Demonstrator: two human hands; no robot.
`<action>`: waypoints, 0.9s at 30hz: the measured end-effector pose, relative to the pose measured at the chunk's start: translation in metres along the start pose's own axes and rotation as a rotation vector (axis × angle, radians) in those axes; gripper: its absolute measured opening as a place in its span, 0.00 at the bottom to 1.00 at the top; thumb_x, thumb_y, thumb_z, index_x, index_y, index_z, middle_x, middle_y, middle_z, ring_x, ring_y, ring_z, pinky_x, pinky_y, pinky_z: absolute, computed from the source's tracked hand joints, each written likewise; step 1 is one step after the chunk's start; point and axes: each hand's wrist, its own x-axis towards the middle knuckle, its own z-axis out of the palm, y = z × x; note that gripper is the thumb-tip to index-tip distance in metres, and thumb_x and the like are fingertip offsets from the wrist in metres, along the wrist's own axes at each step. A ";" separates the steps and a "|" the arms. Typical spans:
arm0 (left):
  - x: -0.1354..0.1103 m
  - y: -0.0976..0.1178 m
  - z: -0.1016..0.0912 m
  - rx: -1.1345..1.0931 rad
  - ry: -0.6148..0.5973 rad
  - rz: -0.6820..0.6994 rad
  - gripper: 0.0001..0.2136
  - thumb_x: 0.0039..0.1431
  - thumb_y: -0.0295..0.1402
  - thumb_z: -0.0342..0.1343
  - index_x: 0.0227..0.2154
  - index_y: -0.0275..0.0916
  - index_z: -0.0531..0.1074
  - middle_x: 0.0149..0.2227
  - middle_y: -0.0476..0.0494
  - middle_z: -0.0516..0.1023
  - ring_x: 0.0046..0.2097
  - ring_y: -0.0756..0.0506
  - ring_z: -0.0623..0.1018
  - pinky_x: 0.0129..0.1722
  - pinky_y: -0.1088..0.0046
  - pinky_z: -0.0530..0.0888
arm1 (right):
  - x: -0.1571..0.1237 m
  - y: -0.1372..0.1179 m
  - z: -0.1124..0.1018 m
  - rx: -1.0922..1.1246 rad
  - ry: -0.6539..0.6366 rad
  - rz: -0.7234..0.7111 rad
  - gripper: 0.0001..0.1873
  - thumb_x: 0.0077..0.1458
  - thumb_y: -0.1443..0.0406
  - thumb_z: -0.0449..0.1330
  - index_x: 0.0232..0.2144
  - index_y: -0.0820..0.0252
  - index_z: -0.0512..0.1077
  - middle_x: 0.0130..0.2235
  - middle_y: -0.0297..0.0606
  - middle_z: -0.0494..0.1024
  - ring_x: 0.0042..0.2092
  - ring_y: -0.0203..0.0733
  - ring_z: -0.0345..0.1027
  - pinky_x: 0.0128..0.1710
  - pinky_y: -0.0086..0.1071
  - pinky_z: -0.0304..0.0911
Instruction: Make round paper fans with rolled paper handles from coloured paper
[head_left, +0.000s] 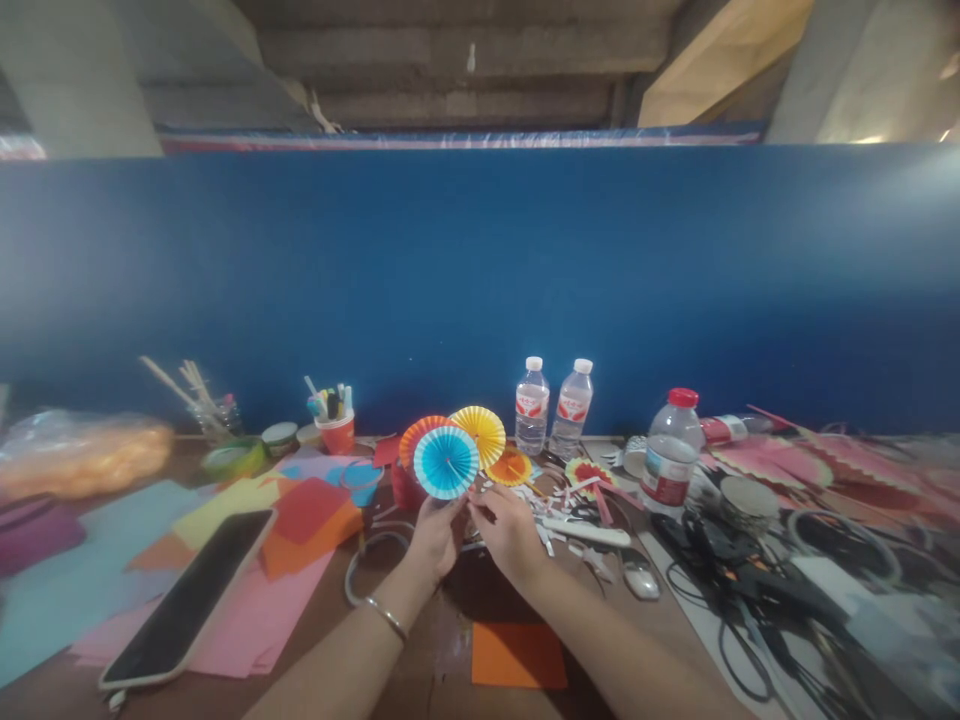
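Note:
Three round pleated paper fans stand in a cluster above my hands: a blue one (446,460) in front, an orange-red one (417,432) behind it and a yellow one (484,437) to the right. My left hand (437,532) is closed around the lower end of the cluster, just below the blue fan. At the blue fan's lower right edge, the fingers of my right hand (508,528) are pinched together; what lies between them is too small to make out. An orange sheet of paper (519,655) lies on the table below my hands.
Coloured paper sheets and a phone (191,598) lie on the left. A red pen cup (337,433) and two water bottles (532,405) stand behind. Paper scraps, a white-handled cutter (589,532), a red-capped bottle (673,455) and tangled black cables (750,580) are on the right.

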 end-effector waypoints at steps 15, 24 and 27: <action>0.003 0.000 -0.004 0.048 0.115 -0.014 0.07 0.37 0.24 0.64 0.24 0.31 0.74 0.25 0.43 0.78 0.28 0.48 0.77 0.32 0.75 0.72 | 0.013 -0.009 -0.007 -0.025 -0.135 0.118 0.10 0.52 0.67 0.53 0.30 0.59 0.75 0.26 0.34 0.75 0.29 0.36 0.67 0.30 0.26 0.60; 0.008 -0.003 -0.011 0.063 0.262 0.049 0.08 0.39 0.22 0.61 0.25 0.38 0.73 0.26 0.49 0.78 0.28 0.50 0.76 0.30 0.77 0.70 | 0.035 0.075 -0.040 -0.355 -0.160 0.470 0.09 0.44 0.71 0.54 0.19 0.63 0.74 0.23 0.44 0.76 0.28 0.42 0.69 0.27 0.29 0.55; 0.007 -0.002 -0.012 0.078 0.272 0.025 0.09 0.40 0.22 0.61 0.26 0.39 0.73 0.25 0.50 0.78 0.28 0.49 0.76 0.29 0.75 0.69 | 0.030 0.094 -0.034 -0.393 -0.209 0.527 0.07 0.38 0.73 0.57 0.14 0.64 0.71 0.22 0.47 0.75 0.27 0.44 0.69 0.26 0.29 0.55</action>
